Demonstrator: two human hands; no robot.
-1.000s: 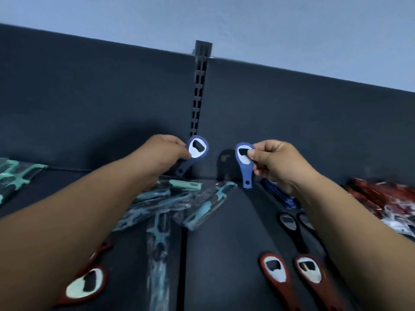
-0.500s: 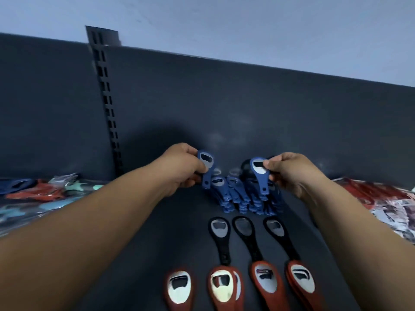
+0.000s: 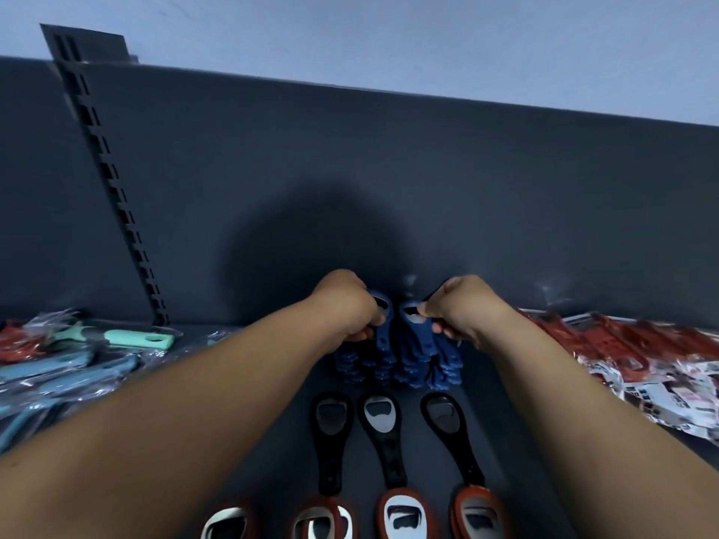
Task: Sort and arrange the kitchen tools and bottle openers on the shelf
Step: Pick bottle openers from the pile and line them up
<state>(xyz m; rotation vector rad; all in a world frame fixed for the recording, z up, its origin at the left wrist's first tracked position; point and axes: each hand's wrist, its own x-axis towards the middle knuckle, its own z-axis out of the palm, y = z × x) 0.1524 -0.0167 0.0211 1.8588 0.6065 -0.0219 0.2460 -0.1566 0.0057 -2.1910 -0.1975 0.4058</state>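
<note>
Found left hand (image 3: 346, 307) curled round the head of a blue bottle opener (image 3: 383, 328), handle hanging downward. Found right hand (image 3: 461, 305) pinching a second blue opener (image 3: 419, 326) likewise, just beside the first. Noted pile of blue openers (image 3: 397, 369) directly beneath both hands, against the back panel (image 3: 389, 169). Noted row of three black openers (image 3: 379, 425) nearer the body than the hands, between the forearms, with red openers (image 3: 404, 515) nearer still. Recorded teal packaged tools (image 3: 136, 338) well left of the left hand; red packaged goods (image 3: 642, 355) well right of the right hand.
</note>
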